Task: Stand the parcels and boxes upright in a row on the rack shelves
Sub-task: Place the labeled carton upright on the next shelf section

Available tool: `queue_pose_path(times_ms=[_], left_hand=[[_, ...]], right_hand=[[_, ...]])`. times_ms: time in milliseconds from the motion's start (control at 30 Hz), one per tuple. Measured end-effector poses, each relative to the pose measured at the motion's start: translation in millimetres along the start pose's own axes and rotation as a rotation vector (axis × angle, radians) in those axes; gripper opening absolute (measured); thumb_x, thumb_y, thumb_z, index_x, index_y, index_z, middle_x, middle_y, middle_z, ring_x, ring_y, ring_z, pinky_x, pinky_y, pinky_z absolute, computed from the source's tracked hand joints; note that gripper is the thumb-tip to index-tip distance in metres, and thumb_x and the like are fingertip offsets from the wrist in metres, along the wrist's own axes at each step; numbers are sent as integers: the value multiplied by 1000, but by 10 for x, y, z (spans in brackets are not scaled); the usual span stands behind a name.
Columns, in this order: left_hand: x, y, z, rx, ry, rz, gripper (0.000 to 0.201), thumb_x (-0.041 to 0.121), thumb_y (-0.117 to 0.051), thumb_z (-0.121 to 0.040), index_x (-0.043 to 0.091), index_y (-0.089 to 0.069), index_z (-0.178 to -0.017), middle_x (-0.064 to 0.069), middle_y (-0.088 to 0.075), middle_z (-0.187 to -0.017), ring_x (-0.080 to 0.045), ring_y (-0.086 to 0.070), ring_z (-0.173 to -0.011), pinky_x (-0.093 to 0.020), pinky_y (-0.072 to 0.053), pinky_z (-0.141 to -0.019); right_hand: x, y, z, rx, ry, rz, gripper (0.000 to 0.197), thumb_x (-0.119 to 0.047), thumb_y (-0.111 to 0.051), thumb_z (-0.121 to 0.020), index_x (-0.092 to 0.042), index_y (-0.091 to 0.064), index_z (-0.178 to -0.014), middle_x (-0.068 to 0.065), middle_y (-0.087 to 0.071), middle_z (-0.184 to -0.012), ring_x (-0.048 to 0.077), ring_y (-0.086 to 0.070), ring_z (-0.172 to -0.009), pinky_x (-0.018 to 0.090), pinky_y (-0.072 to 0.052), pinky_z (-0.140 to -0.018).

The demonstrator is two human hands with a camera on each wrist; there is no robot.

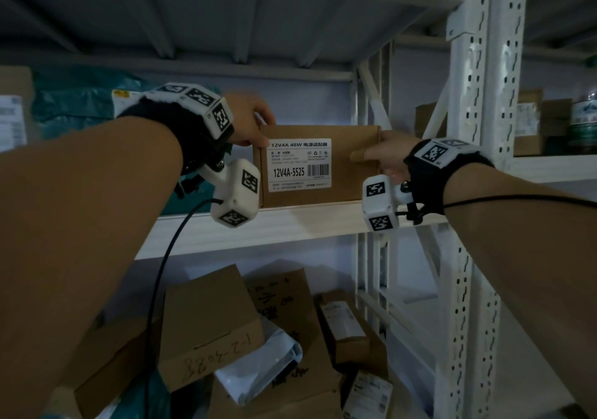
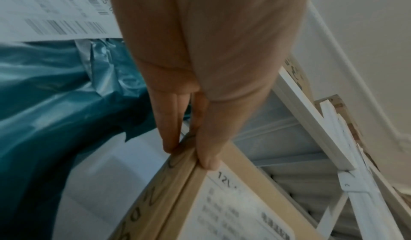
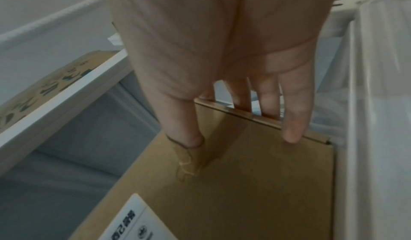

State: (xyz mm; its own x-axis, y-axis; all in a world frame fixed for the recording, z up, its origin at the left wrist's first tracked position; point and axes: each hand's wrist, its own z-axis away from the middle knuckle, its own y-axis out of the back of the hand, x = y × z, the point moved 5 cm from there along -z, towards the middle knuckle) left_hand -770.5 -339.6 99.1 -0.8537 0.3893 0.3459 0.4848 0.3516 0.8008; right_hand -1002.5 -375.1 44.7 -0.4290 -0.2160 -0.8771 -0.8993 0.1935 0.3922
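Note:
A brown cardboard box [image 1: 349, 176] with a white label reading 12V4A-5525 stands upright on the white middle shelf [image 1: 290, 225], near the rack's right end. My left hand [image 1: 263, 134] pinches its upper left corner; in the left wrist view the thumb lies on the labelled face of the box [image 2: 233, 208] and the fingers [image 2: 171, 138] on its side. My right hand [image 1: 371, 157] grips the right edge. In the right wrist view a bandaged thumb [image 3: 184, 161] presses the box's front [image 3: 255, 182] and the fingers reach behind it.
A teal plastic parcel [image 1: 74, 102] with a label stands just left of the box. The white rack upright [image 1: 478, 128] rises close on the right. On the lower shelf lies a heap of brown boxes [image 1: 210, 328] and a white mailer [image 1: 258, 370]. Boxes and a tin [image 1: 584, 121] fill the neighbouring bay.

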Motion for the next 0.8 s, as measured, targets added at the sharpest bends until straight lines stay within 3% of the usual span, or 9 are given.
queue_pose_path(times_ms=[100,133,233,333,400,567,800], left_hand=[[-1,21,12,16,-20,-127,42,9,-67,-83,10,-58,-125,-9,-64,-122,-24,-63,-103,-29,-53,-79],[4,23,17,13,-20,-149,42,9,-66,-84,11,-58,-126,-10,-65,-121,-25,-65,-101,-31,-54,-82],[44,40,49,25,-29,-237,39,7,-62,-86,14,-61,-125,-9,-69,-113,-21,-64,-86,-34,-57,-82],[73,87,80,53,-37,-312,38,3,-58,-88,16,-63,-123,-7,-70,-105,-17,-62,-84,-29,-53,-81],[70,121,94,78,-28,-353,37,0,-56,-88,14,-65,-121,-9,-70,-110,-20,-64,-90,-32,-52,-88],[66,180,151,167,-18,-386,26,8,-57,-88,12,-69,-110,-8,-71,-110,-23,-67,-102,-34,-52,-94],[-24,234,178,225,-29,-398,22,16,-58,-86,14,-69,-105,-8,-67,-116,-25,-62,-107,-33,-48,-91]], right_hand=[[33,-47,-26,5,-16,41,22,-17,-66,-86,-6,-60,-105,8,-65,-81,18,-61,-64,17,-49,-39],[44,-52,-32,15,-28,46,15,-18,-66,-86,-9,-59,-96,6,-62,-77,16,-59,-62,18,-47,-39],[56,-96,-68,7,-56,28,15,-20,-68,-85,-14,-55,-85,6,-64,-81,18,-61,-67,27,-51,-53],[32,-160,-92,-16,-52,9,36,-21,-72,-81,-6,-59,-111,12,-69,-103,27,-69,-88,40,-58,-74],[20,-204,-99,-23,-61,21,49,-24,-74,-79,-6,-57,-121,15,-69,-113,32,-68,-100,49,-55,-88],[54,-294,-202,-42,-62,24,62,-32,-79,-67,-9,-58,-120,15,-69,-113,36,-67,-100,54,-54,-87],[-14,-402,-66,-107,-8,-56,56,-25,-80,-71,-11,-57,-121,11,-69,-115,31,-67,-103,50,-53,-92]])
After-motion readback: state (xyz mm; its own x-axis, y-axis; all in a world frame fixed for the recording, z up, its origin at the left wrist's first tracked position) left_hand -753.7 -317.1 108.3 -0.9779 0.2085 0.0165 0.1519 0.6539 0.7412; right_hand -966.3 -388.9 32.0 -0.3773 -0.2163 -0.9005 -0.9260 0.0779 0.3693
